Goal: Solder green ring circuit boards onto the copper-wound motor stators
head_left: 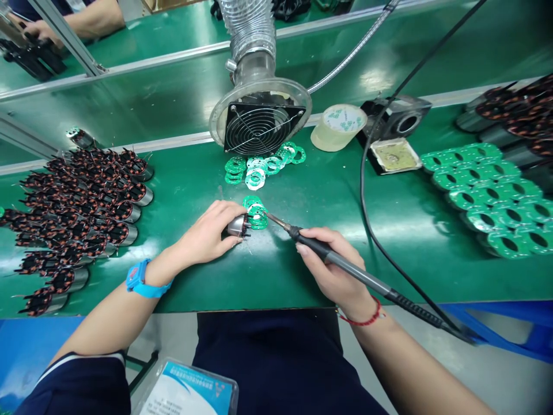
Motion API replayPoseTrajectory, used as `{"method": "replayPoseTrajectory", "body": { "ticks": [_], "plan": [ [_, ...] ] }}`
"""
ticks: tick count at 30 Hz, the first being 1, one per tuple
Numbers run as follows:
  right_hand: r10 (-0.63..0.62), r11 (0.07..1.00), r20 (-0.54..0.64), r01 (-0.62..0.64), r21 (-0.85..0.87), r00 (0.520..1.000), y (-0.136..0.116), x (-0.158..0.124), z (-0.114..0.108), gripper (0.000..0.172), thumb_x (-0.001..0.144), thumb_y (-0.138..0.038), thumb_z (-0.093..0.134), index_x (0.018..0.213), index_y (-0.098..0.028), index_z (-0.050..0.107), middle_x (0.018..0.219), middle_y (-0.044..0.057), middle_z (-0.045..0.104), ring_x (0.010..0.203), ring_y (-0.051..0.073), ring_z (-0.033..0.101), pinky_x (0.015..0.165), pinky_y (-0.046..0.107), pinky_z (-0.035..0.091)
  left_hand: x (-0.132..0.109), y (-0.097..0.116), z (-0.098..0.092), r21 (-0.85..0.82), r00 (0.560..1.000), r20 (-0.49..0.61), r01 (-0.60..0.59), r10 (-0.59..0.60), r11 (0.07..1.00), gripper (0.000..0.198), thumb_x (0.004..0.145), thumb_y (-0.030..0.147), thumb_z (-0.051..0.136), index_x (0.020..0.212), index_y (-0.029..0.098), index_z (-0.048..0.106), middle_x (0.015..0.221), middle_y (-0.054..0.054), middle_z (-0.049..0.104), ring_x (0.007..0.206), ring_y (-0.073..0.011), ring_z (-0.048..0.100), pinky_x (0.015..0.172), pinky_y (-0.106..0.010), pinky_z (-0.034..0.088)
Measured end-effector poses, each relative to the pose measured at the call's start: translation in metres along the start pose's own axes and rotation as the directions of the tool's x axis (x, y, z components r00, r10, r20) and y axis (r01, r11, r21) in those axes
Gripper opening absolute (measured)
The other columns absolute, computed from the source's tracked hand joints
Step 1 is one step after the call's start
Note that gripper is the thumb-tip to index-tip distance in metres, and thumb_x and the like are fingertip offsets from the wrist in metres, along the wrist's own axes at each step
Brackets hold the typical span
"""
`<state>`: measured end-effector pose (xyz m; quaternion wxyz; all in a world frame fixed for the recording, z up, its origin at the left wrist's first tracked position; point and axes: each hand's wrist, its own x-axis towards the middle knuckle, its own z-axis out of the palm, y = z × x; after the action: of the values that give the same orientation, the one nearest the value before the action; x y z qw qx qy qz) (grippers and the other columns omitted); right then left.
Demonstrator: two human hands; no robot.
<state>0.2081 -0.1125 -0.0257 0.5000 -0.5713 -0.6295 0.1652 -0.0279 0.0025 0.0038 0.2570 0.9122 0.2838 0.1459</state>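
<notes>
Stator (237,226): lay sideways on the green mat (302,184), pinched in the left hand (207,233), ring board (256,212) on its end.
Iron (371,282): held pen-style, right hand (332,271) closed around it, tip at the board.
Care: steady stator and brief, light tip contact likely served best.

Stator (237,226): small metal cylinder, copper windings, gripped, lying on its side.
Board (254,211): green ring, on the stator's right end.
Iron (341,262): dark handle, gripped, slanted, tip at the board.

Our left hand (211,233) lies palm down, fingers curled tight; our right hand (332,268) clenches in a pen grip, both forearms angled inward.
</notes>
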Motion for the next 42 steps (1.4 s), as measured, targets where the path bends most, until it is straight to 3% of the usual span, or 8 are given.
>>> {"method": "replayPoseTrajectory", "body": {
  "ticks": [9,20,42],
  "plan": [
    [0.003,1.000,0.070,-0.002,-0.025,0.998,0.0000,0.0003,-0.0007,0.007,0.087,-0.026,0.061,0.093,-0.024,0.063,0.084,0.001,0.072,0.069,0.016,0.069,0.064,0.026,0.056,-0.0002,0.0002,0.0000,0.008,1.000,-0.011,0.007,-0.007,1.000,0.042,0.086,0.025,0.063,0.124,0.016,0.048,0.123,-0.013,0.058,0.114,-0.0266,0.051,0.100,-0.046,0.044],
    [0.086,0.996,0.115,-0.083,-0.026,0.990,0.0019,0.0003,0.0002,0.011,0.087,-0.030,0.062,0.095,-0.023,0.064,0.084,0.002,0.074,0.069,0.017,0.071,0.067,0.029,0.058,-0.0007,-0.0007,-0.0001,0.007,1.000,-0.021,0.005,-0.005,1.000,0.042,0.086,0.025,0.063,0.124,0.017,0.048,0.122,-0.013,0.058,0.113,-0.0268,0.052,0.098,-0.047,0.045],
    [0.098,0.995,0.110,-0.098,0.003,0.989,0.0037,-0.0021,0.0003,0.014,0.087,-0.031,0.062,0.098,-0.022,0.064,0.088,0.004,0.075,0.071,0.018,0.072,0.067,0.030,0.059,-0.0008,-0.0017,0.0006,0.007,0.999,-0.037,-0.002,0.002,1.000,0.042,0.085,0.025,0.063,0.124,0.017,0.048,0.122,-0.013,0.058,0.113,-0.0267,0.052,0.098,-0.046,0.045]
  ]
}}
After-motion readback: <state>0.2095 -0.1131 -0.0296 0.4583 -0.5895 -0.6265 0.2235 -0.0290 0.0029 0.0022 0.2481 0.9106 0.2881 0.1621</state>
